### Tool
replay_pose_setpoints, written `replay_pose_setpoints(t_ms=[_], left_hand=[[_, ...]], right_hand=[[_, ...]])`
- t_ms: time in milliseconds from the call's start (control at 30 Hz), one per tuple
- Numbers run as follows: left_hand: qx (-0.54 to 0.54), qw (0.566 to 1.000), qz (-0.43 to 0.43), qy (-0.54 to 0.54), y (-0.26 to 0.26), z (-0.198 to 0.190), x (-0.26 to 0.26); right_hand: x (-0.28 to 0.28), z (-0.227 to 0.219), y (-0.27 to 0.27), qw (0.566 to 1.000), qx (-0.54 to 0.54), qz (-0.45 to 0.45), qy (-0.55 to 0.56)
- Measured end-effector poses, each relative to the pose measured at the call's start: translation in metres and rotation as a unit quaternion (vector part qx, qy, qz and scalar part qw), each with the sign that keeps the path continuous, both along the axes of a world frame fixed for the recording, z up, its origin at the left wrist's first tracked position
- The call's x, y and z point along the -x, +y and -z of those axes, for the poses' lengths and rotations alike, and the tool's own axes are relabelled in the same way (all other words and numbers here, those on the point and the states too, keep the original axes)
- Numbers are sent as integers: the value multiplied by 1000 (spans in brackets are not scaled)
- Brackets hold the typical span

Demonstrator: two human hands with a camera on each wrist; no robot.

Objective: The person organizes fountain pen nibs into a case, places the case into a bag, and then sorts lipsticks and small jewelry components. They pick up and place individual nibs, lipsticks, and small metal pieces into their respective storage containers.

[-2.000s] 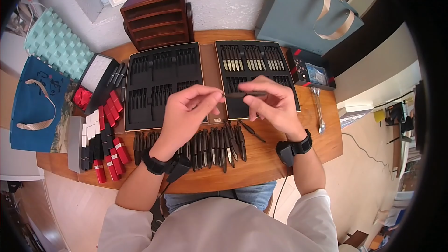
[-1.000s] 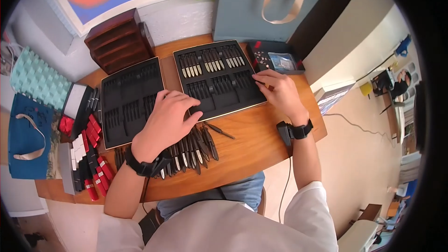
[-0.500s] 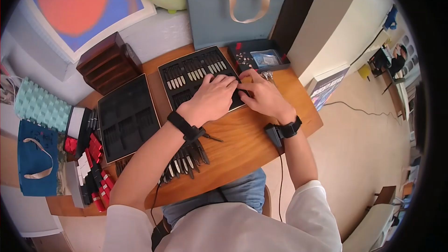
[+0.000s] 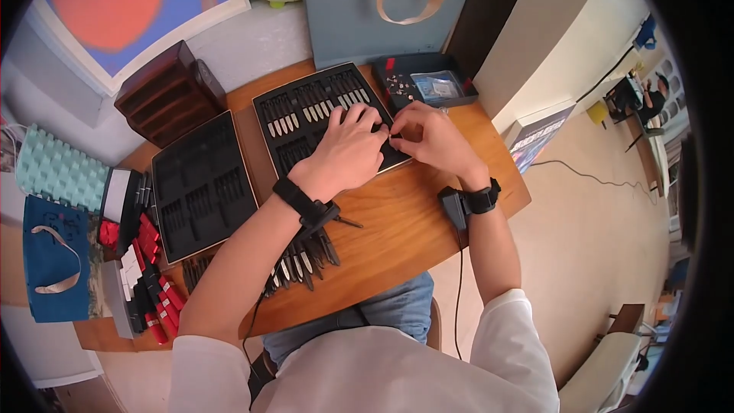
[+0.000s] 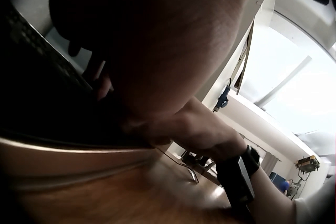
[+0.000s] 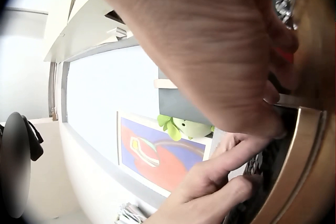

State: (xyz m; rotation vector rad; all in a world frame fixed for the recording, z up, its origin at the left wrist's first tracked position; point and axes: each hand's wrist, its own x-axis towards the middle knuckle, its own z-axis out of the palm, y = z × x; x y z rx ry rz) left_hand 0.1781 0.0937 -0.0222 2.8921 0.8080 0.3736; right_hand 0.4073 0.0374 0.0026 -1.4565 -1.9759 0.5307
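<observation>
While the person's left hand [image 4: 344, 149] lies over the near, right-hand part of the right black tray [image 4: 269, 144], its fingers lightly bent and touching down there, I see nothing clasped in it. Right up against it, the right hand [image 4: 434, 141] has thumb and forefinger drawn together above the tray's right edge; whether they pinch something small I can't tell from where I stand, for the fingertips hide it. Both wrists wear black bands, each with a small device on it

In the far row of that tray stand three groups of slim pale-tipped pieces [image 4: 317, 111], fitted side by side in their slots; the nearer row is partly under the left hand. Beside it on the left sits a second black tray [image 4: 191, 233] with rows of narrow slots. Below the left forearm more slim dark pieces [image 4: 302, 261] lie in a loose row on the wooden table [image 4: 390, 237], and a single one [image 4: 350, 222] pokes out just to the right of them

Past the tray's far right corner rests a shallow dark box holding a plastic packet [image 4: 437, 87], with a large grey-blue paper bag [image 4: 367, 30] behind it, and over on the left are small red boxes [image 4: 168, 302]
</observation>
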Motion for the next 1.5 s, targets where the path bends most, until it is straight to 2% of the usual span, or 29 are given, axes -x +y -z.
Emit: replay_pose_setpoints(t_ms=[67,167,233,300,367,433,467,533,667,733,767,800,833,867,933,967,1000,1033,1067,1100,1267,1333,1500], left_hand=[[-13,999,4,-29,3,2,1],[3,1000,2,-13,5,2,1],[3,1000,1,-27,3,0,3],[5,999,-8,-38,1,-1,12],[15,990,-5,-140,0,-8,20],[20,986,-14,-167,-10,-20,40],[22,980,-18,-195,-15,-26,51],[18,978,-29,-207,-29,-32,74],[65,970,-72,-223,-58,-39,113],[114,953,-87,-268,-69,-38,128],[102,949,-78,-288,-71,-38,134],[100,949,-84,-287,-73,-37,139],[196,922,-81,-323,-75,-38,143],[289,885,-76,-356,-76,-38,146],[268,890,-84,-360,-81,-34,149],[343,820,-112,-444,-83,-27,149],[411,736,-138,-519,-84,-23,150],[408,736,-142,-521,-84,-23,151],[419,709,-151,-547,-85,-22,152],[431,679,-159,-572,-86,-21,153],[421,701,-151,-555,-87,-15,152],[411,706,-146,-558,-87,-14,150],[333,730,-131,-583,-85,-12,152]], right_hand=[[1,0,4,999,31,14,10],[2,0,9,997,66,15,-31],[10,-3,6,992,10,28,-122],[20,-12,-3,987,-23,48,-153],[33,-31,-13,979,-54,66,-183],[44,-46,-25,994,-15,-12,-108],[49,-44,-30,994,-13,-14,-107],[62,-40,-39,973,79,-188,-110],[95,-23,-48,955,114,-221,-159],[102,-23,-41,948,67,-232,-207],[102,-28,-35,947,66,-238,-206],[99,-38,-28,956,55,-246,-147],[99,-47,-21,962,44,-253,-88],[103,-54,-14,961,43,-258,-87],[109,-65,-4,972,56,-212,78],[109,-56,0,966,100,-181,152],[113,-46,1,965,99,-187,153],[117,-35,1,954,91,-169,229],[121,-23,0,937,86,-149,304],[120,-9,0,932,92,-153,315],[126,-2,-14,922,79,-156,345],[126,0,-13,923,39,-163,346],[125,3,-10,913,25,-169,371]])
